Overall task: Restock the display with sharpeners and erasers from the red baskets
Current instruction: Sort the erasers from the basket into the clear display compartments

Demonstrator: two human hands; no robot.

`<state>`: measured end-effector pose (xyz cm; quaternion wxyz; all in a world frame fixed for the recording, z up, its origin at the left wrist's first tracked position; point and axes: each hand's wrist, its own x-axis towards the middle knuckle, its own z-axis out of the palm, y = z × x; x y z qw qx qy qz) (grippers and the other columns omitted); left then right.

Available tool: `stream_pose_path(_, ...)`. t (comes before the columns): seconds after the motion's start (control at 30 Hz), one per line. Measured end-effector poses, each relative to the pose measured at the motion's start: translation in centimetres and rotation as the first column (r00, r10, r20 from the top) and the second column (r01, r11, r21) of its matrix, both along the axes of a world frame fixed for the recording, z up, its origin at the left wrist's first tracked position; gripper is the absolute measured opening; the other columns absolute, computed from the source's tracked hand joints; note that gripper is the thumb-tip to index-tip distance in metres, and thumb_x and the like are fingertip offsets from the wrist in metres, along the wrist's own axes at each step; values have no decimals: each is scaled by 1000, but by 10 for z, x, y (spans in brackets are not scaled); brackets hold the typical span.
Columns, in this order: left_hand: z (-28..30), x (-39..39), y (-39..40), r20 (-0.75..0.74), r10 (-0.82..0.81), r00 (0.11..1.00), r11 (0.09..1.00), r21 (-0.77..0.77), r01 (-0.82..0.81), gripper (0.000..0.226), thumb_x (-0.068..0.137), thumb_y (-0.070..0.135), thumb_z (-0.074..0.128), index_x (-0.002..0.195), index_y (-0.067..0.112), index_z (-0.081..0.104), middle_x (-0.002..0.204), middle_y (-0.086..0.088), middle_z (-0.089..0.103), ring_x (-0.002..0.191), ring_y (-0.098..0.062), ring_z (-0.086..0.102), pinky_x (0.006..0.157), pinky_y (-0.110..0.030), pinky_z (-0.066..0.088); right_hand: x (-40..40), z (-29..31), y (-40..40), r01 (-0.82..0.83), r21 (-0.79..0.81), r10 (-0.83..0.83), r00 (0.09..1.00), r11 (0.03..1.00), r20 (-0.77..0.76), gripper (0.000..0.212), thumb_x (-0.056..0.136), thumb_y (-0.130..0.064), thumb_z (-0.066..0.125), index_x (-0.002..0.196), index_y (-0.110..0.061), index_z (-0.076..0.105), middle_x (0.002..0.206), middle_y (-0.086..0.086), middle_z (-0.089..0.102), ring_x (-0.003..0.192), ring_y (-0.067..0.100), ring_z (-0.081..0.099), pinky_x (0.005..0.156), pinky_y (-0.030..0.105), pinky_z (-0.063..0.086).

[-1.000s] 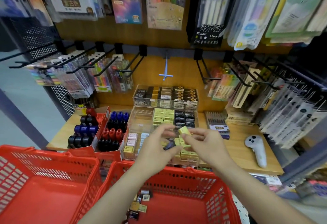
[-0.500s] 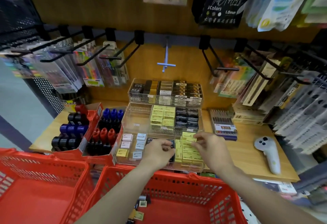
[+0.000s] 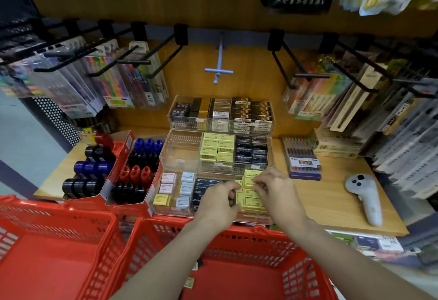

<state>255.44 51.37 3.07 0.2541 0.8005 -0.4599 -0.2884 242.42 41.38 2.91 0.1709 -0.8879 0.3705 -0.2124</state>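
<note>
Left hand (image 3: 219, 201): curled around a small dark item, held over the clear display tray (image 3: 166, 209). Right hand (image 3: 275, 189): fingertips are pinched at the yellow erasers (image 3: 251, 199) stacked in the tray's front row. Two red baskets (image 3: 151, 240) are set below.

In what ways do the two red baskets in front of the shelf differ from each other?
The left red basket shows only a bare red floor, while the right red basket has a few small packets on its floor. Both arms reach over the right red basket toward the clear display tray; nothing crosses the left red basket. Both are red plastic with slotted walls.
</note>
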Motion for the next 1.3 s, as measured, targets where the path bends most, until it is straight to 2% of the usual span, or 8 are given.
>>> stream_pose_path(0.3,32,1,13,-128,2,992,988,-151,-22,61,84,25,77,137,33,48,114,10,55,86,1,52,65,-6,37,-6,39,9,37,271,-39,999,962,0,14,90,-21,70,103,-18,72,105,-4,63,76,6,64,74,15,51)
stream_pose_path(0.4,69,-4,35,-93,-134,987,938,-333,96,66,79,25,81,133,42,46,116,18,54,97,3,55,77,-7,41,-18,87,30,-95,815,-183,953,572,240,16,93,-23,65,98,-9,71,102,12,70,81,20,74,75,28,60)
stream_pose_path(0.5,97,-15,60,-135,-169,976,873,-479,85,66,76,24,83,130,42,50,114,21,57,101,-4,60,89,-11,43,-35,121,61,-253,893,-121,941,372,316,29,87,-31,72,105,-9,69,105,16,69,89,25,74,78,32,60)
stream_pose_path(0.83,123,-32,91,-52,-238,970,825,-538,174,68,78,1,76,133,32,50,117,11,53,107,-9,55,95,-14,41,-32,142,106,-182,848,-188,932,498,311,39,74,-29,85,106,-19,66,91,3,75,78,16,73,75,30,60)
stream_pose_path(0.9,125,-30,92,-82,-261,962,829,-529,180,73,80,8,79,136,37,44,122,13,52,111,-9,55,99,-17,41,-30,142,105,-176,873,-251,915,455,315,43,74,-33,84,109,-20,64,89,3,76,81,16,73,78,34,60)
stream_pose_path(1.03,128,-27,90,-79,-309,948,826,-516,227,79,78,11,81,140,37,40,127,13,51,116,-7,56,108,-17,34,-18,142,106,-122,886,-313,906,448,283,43,73,-26,85,107,-18,61,78,2,71,64,8,69,53,21,51)
stream_pose_path(1.17,124,-22,86,-17,-343,939,805,-520,285,69,77,10,82,135,30,49,142,13,38,114,-7,59,103,-8,33,-14,137,104,-126,902,-369,882,413,292,43,73,-18,86,107,-14,60,76,1,70,62,8,68,50,22,50)
stream_pose_path(1.3,116,-19,79,-191,-280,941,857,-491,156,52,74,16,85,118,34,62,142,20,40,126,1,49,109,-21,37,-15,131,100,-95,921,-453,849,377,273,39,78,-19,82,108,-15,59,82,4,75,67,17,71,59,32,58)
